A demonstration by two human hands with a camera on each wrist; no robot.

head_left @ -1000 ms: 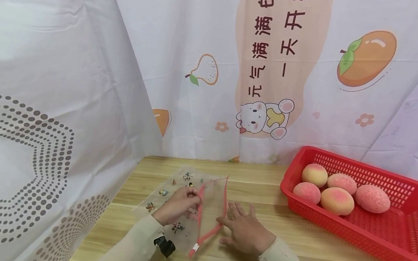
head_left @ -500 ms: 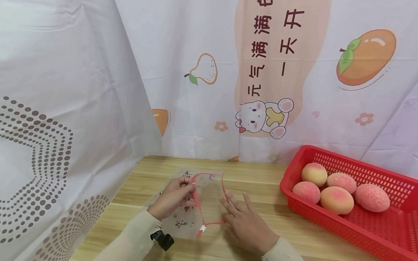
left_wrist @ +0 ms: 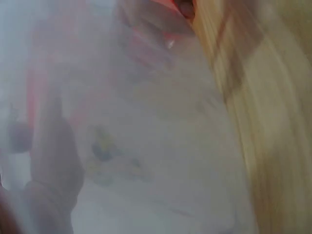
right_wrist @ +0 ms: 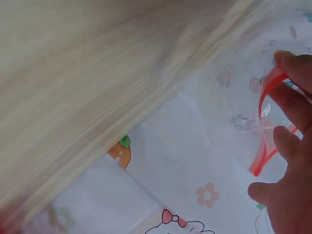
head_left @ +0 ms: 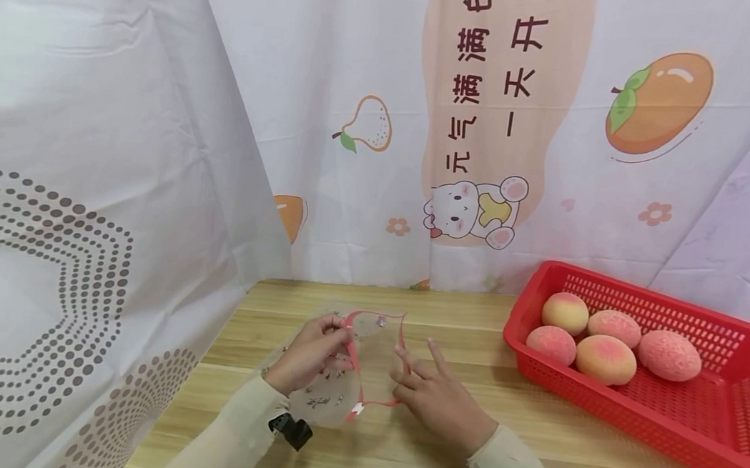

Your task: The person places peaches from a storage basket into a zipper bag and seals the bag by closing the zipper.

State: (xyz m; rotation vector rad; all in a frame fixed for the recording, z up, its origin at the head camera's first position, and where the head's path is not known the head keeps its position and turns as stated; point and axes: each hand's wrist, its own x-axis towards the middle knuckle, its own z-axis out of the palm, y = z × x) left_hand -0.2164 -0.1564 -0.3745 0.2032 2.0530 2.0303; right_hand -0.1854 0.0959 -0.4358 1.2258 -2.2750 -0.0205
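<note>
A clear zip bag point(head_left: 368, 348) with a red zipper rim and small printed figures is held just above the wooden table point(head_left: 452, 446), its mouth spread wide. My left hand point(head_left: 342, 332) pinches the left side of the red rim. On the other side, my right hand point(head_left: 401, 361) grips the rim, index finger sticking out. In the right wrist view the red rim point(right_wrist: 265, 97) runs between my fingers point(right_wrist: 292, 122). The left wrist view is blurred; it looks through the bag's film point(left_wrist: 161, 161) at a finger point(left_wrist: 53, 165).
A red plastic basket point(head_left: 726, 398) stands on the table at the right with several peach-coloured fruits point(head_left: 606, 359) in it. Printed white cloth point(head_left: 127, 176) hangs behind the table and along its left side.
The right hand left the table and took hold of the rim's right side. Both hands moved a little farther away, and the bag's mouth now stands wider.
</note>
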